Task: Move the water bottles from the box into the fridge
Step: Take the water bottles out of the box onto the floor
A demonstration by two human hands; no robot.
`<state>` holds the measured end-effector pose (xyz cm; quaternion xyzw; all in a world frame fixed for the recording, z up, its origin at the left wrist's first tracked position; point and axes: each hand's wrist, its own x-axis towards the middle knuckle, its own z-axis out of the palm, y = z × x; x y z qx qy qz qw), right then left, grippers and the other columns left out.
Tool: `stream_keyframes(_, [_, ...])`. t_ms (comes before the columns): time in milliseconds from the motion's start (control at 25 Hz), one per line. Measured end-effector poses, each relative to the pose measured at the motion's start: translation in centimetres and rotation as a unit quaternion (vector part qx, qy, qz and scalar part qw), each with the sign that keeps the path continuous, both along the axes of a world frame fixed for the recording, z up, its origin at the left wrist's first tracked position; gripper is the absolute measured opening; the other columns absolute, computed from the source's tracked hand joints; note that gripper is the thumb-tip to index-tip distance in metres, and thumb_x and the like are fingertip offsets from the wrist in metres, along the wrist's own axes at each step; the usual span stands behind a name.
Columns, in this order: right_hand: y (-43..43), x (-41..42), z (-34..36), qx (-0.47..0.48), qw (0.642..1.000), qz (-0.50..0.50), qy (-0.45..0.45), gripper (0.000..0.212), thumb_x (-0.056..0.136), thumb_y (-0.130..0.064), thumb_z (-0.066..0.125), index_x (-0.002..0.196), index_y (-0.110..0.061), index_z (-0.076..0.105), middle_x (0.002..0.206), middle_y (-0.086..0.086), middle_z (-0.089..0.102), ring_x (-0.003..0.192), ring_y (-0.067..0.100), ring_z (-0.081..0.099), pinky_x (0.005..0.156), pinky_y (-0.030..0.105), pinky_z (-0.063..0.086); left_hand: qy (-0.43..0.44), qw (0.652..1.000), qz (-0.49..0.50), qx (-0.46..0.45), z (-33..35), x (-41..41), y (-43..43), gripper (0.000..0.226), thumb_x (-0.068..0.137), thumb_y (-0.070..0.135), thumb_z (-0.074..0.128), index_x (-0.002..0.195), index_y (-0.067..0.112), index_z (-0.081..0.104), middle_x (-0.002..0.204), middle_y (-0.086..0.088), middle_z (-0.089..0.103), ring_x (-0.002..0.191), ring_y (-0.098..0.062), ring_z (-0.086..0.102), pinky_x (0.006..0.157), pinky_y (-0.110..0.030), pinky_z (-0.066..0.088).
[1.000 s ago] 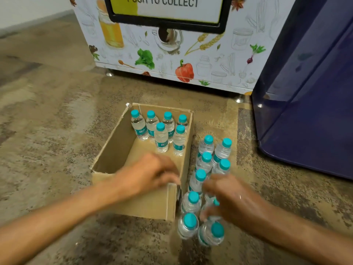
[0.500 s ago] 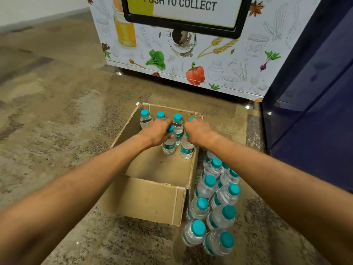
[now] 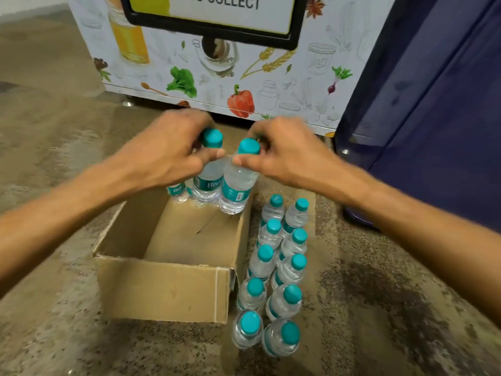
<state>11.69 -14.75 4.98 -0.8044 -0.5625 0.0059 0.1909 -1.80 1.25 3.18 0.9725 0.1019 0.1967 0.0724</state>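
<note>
At 12 o'clock the top edge cuts the machine's sign (image 3: 211, 12); only "TO COLLECT" reads whole. At 2 o'clock the dark blue cabinet (image 3: 433, 118) runs off the top and right edges. The forearms leave the frame at 8 and 4 o'clock. The left hand (image 3: 162, 158) hides the neck of the left-held bottle (image 3: 207, 180), whose label shows only "Bis". It also hides most of the box bottles (image 3: 176, 189), so their number cannot be told. The right hand (image 3: 284, 153) is blurred at the fingertips and covers the shoulder of the right-held bottle (image 3: 237, 183). The far wall of the box (image 3: 162, 289) is hidden behind them. Among the floor bottles (image 3: 288, 274) at 5 o'clock, near ones hide the lower parts of those behind.
</note>
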Motion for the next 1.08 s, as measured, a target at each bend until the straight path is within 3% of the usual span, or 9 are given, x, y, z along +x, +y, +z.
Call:
stream_keyframes(80, [-3.5,0.2,4.6,-0.010,1.000,-0.010,-0.007,0.033,0.078,-0.056,0.068,0.092,-0.026,0.066,0.072,-0.009,0.060,0.064,0.002,0.052,0.052,0.019,0.038,-0.017,0.999,-0.027,-0.003,4.0,-0.2,-2.9,0.038,0.087,0.049,0.060,0.102,0.015,0.061,0.081,0.001,0.059,0.067,-0.014,0.053,0.060,-0.033,0.046])
stream_keyframes(200, [-8.2,0.8,8.5,-0.038,0.998,-0.036,-0.028,0.043,0.075,-0.061,0.067,0.096,-0.024,0.071,0.080,-0.006,0.068,0.073,0.008,0.061,0.064,0.032,0.054,-0.027,0.997,-0.063,-0.030,6.7,0.7,-7.2,0.035,0.085,0.051,0.060,0.103,0.021,0.062,0.078,0.008,0.057,0.066,-0.001,0.051,0.055,-0.020,0.037])
stream_keyframes(280, [-10.7,1.5,8.6,-0.060,0.995,-0.058,-0.051,0.042,0.073,-0.060,0.069,0.093,-0.023,0.072,0.076,-0.004,0.068,0.070,0.010,0.062,0.062,0.035,0.055,-0.020,0.995,-0.085,-0.041,6.6,2.1,-9.9,0.034,0.082,0.052,0.060,0.099,0.022,0.061,0.076,0.010,0.057,0.065,-0.002,0.050,0.055,-0.019,0.036])
stream_keyframes(440, [-13.8,4.5,4.8,-0.121,0.986,-0.105,-0.055,0.038,0.071,-0.056,0.073,0.085,-0.020,0.069,0.072,-0.003,0.066,0.067,0.014,0.061,0.060,0.038,0.054,0.012,0.989,-0.140,-0.038,3.6,5.9,-14.0,0.032,0.083,0.052,0.061,0.089,0.021,0.057,0.074,0.009,0.055,0.067,-0.011,0.052,0.059,-0.033,0.046])
stream_keyframes(560, [-14.9,7.3,-0.1,-0.152,0.979,-0.133,-0.025,0.034,0.069,-0.049,0.075,0.082,-0.018,0.067,0.074,-0.001,0.065,0.068,0.018,0.062,0.061,0.039,0.055,0.066,0.982,-0.174,-0.030,0.4,8.3,-15.9,0.032,0.082,0.051,0.061,0.091,0.020,0.055,0.080,0.003,0.059,0.070,-0.019,0.057,0.062,-0.037,0.051])
stream_keyframes(640, [-15.1,8.4,-3.5,-0.163,0.978,-0.129,0.011,0.025,0.069,-0.037,0.074,0.078,-0.016,0.065,0.071,-0.001,0.064,0.066,0.018,0.061,0.052,0.034,0.051,0.114,0.975,-0.186,-0.028,-1.8,9.1,-17.2,0.030,0.083,0.046,0.064,0.094,0.019,0.055,0.084,0.001,0.061,0.072,-0.021,0.059,0.063,-0.037,0.052])
stream_keyframes(760, [-14.7,9.1,-7.9,-0.164,0.979,-0.101,0.060,0.011,0.072,-0.022,0.068,0.074,-0.013,0.061,0.068,-0.003,0.060,0.063,0.017,0.059,0.047,0.024,0.040,0.168,0.965,-0.198,-0.018,-4.7,9.5,-18.9,0.028,0.085,0.039,0.066,0.096,0.015,0.054,0.091,-0.003,0.063,0.079,-0.025,0.061,0.066,-0.037,0.052])
stream_keyframes(880, [-13.6,9.4,-11.2,-0.178,0.981,-0.064,0.046,0.003,0.071,-0.016,0.063,0.073,-0.014,0.060,0.069,0.000,0.059,0.065,0.018,0.055,0.052,0.029,0.042,0.190,0.962,-0.196,0.019,-6.9,9.4,-19.8,0.030,0.086,0.039,0.064,0.100,0.013,0.056,0.100,-0.007,0.065,0.090,-0.029,0.062,0.069,-0.036,0.046])
stream_keyframes(1080, [-12.4,8.8,-14.1,-0.194,0.978,-0.038,0.064,0.010,0.076,-0.017,0.069,0.074,-0.013,0.061,0.062,-0.006,0.054,0.056,0.015,0.053,0.047,0.025,0.040,0.198,0.956,-0.200,0.079,-9.7,8.0,-19.9,0.031,0.085,0.041,0.064,0.094,0.012,0.057,0.089,-0.007,0.064,0.086,-0.027,0.059,0.075,-0.035,0.041])
